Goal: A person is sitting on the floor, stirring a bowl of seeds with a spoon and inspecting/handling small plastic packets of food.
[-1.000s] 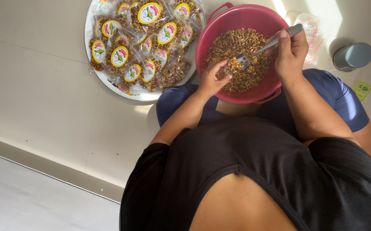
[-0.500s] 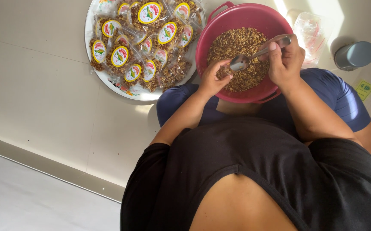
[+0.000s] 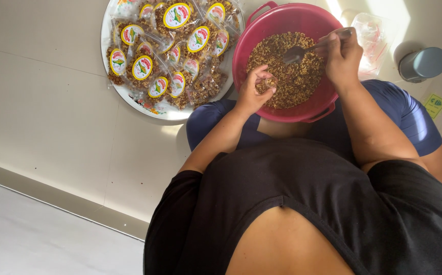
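Since half a second ago, the left hand (image 3: 255,89) has lifted a little off the mix and curled tighter, and the spoon (image 3: 302,51) in the right hand has slid further left across the basin, its bowl now over the middle of the mix.

Far to the left of both hands lies a round white tray (image 3: 144,104) on the pale floor, heaped with small clear packets (image 3: 175,51) of brown snack, each with a yellow oval label. Just right of it, touching or nearly touching its rim, sits the red plastic basin (image 3: 282,20), resting on the person's lap and filled with a brown crumbly mix (image 3: 292,81).

The left hand hovers over the near left part of the mix, fingers bent inward and pinched together around a small clump of it; the clump shows between the fingertips. The spoon's bowl lies just above and to the right of those fingers.

The right hand (image 3: 342,58) is at the basin's right rim, fingers closed around the spoon's handle, thumb side toward the basin. Beyond its knuckles lies a crumpled clear plastic bag (image 3: 371,40), and further right stands a grey-blue cup (image 3: 424,63) on the floor.
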